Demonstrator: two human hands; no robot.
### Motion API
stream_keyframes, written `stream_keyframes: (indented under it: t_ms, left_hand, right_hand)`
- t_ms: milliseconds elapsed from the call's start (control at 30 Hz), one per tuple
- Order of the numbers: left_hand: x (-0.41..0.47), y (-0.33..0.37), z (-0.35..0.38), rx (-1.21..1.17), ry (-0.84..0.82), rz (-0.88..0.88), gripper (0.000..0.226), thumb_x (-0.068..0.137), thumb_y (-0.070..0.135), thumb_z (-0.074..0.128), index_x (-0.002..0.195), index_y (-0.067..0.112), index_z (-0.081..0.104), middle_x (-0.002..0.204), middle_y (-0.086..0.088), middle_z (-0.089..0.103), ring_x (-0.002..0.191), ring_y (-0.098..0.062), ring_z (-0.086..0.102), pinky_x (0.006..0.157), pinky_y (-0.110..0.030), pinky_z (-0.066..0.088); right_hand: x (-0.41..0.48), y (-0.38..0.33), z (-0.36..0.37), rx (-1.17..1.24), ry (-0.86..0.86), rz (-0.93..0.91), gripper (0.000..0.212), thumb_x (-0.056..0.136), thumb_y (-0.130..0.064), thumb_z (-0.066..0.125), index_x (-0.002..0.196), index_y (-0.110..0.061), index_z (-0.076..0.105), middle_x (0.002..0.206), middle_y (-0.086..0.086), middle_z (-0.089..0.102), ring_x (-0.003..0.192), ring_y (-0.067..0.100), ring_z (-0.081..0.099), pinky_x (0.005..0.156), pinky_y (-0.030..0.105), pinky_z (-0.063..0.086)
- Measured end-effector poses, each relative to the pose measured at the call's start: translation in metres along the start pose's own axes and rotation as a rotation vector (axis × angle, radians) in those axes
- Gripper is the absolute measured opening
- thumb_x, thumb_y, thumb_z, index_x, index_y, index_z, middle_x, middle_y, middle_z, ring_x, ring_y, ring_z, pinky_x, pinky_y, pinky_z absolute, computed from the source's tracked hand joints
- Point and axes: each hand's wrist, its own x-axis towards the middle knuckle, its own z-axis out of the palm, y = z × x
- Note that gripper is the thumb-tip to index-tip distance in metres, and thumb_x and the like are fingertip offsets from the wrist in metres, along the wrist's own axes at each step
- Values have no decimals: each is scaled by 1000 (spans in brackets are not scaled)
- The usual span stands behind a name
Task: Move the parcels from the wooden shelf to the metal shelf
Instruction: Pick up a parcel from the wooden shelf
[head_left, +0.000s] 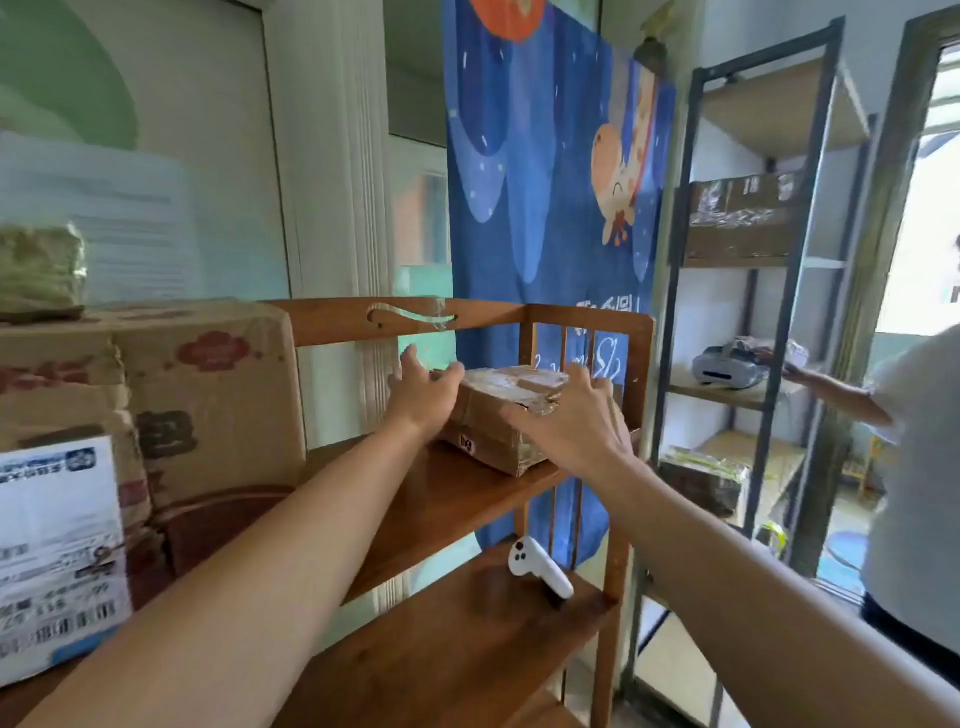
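A brown cardboard parcel (498, 415) wrapped in tape lies on the top board of the wooden shelf (447, 493), near its right rail. My left hand (423, 392) is at the parcel's left end, fingers spread, thumb over the top edge. My right hand (571, 423) is spread over the parcel's right front corner. Neither hand is closed around it. The metal shelf (763, 312) stands to the right and holds several parcels on its boards.
Large cardboard boxes (208, 395) are stacked at the left, one with a white label (57, 561). A white controller (540, 569) lies on the lower wooden board. A blue curtain (550, 182) hangs behind. Another person (914, 467) stands at the right, reaching into the metal shelf.
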Motion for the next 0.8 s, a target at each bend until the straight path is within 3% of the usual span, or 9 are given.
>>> stream_keyframes:
  t_ms: [100, 167, 233, 333, 433, 567, 700, 800]
  left_hand:
    - [7, -11, 7, -155, -67, -174, 82, 97, 55, 60, 162, 18, 28, 161, -12, 44, 144, -36, 46, 117, -50, 39]
    - [2, -11, 4, -220, -75, -204, 73, 90, 50, 70, 150, 16, 47, 140, -10, 61, 124, -32, 61, 99, -47, 55]
    - [-6, -3, -3, -328, -14, -137, 56, 85, 36, 77, 135, 20, 56, 121, -7, 67, 105, -26, 67, 77, -40, 62]
    - [-33, 18, -14, -534, 115, 41, 41, 84, 11, 76, 111, 35, 56, 118, 2, 69, 108, -21, 69, 94, -47, 60]
    - [-72, 35, -26, -588, 150, 216, 45, 87, 7, 71, 119, 32, 53, 115, 8, 67, 112, -16, 67, 103, -49, 56]
    - [-126, 54, -52, -562, 149, 393, 39, 82, 14, 69, 108, 35, 49, 106, 10, 67, 102, -14, 68, 96, -47, 60]
    - [-184, 62, -86, -501, 144, 496, 43, 76, 23, 76, 108, 28, 49, 117, -17, 67, 113, -40, 65, 98, -61, 55]
    - [-222, 51, -125, -558, 211, 515, 43, 83, 19, 77, 115, 27, 50, 117, -8, 72, 113, -31, 70, 94, -55, 59]
  right_hand:
    - [4, 2, 15, 116, -37, 158, 117, 64, -72, 73, 156, -15, 30, 155, 18, 42, 141, 40, 44, 108, 50, 43]
    - [1, 6, 20, 163, -24, 135, 115, 65, -64, 80, 157, -15, 31, 155, 15, 42, 142, 37, 43, 112, 48, 41]
    - [-8, 4, 18, 228, 61, 70, 110, 62, -54, 87, 154, -19, 37, 148, 8, 47, 137, 31, 47, 108, 43, 43]
    - [-34, -5, 11, 326, 219, -87, 102, 62, -34, 92, 150, -24, 43, 143, 2, 49, 133, 24, 48, 110, 41, 44]
    - [-60, -20, -1, 428, 348, -211, 96, 63, -21, 88, 148, -27, 43, 147, 1, 44, 135, 21, 46, 112, 40, 43]
    - [-97, -39, -10, 605, 449, -317, 85, 61, -18, 75, 139, -30, 46, 147, 2, 45, 137, 22, 46, 108, 48, 49]
    - [-141, -66, -17, 749, 525, -396, 82, 61, -6, 69, 139, -20, 47, 151, 13, 43, 141, 28, 45, 110, 53, 46]
    - [-175, -88, -22, 796, 440, -538, 83, 64, -5, 71, 142, -11, 44, 146, 16, 48, 137, 32, 48, 109, 57, 44]
